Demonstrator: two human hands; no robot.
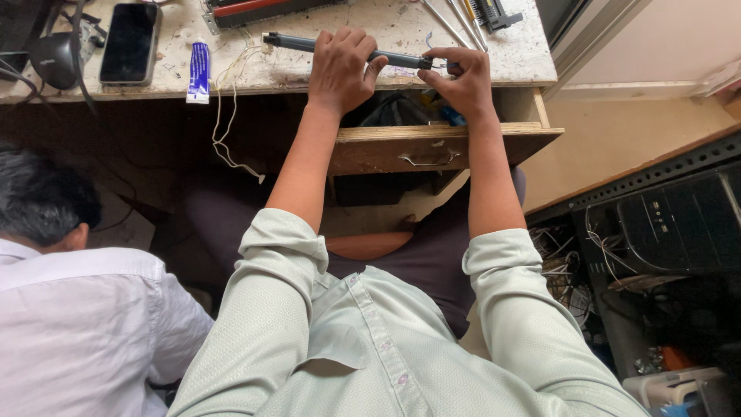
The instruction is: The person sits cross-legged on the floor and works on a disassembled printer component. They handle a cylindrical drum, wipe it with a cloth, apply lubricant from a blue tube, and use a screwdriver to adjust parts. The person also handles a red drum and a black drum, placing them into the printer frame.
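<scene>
A long grey roller [297, 43] lies across the front of the worn workbench [509, 54]. My left hand [342, 68] is wrapped over its middle, pressing it down. At the roller's right end my right hand [461, 77] pinches the tip between thumb and fingers. Both forearms reach out from pale green rolled-up sleeves, above an open wooden drawer [432, 147] that holds dark items.
A black phone [129, 42], a blue-and-white tube [199, 71], a white wire [224, 116] and metal rods [455, 19] lie on the bench. Another person in a white shirt [77, 309] sits at the lower left. A black computer case [679, 224] and tangled cables stand at the right.
</scene>
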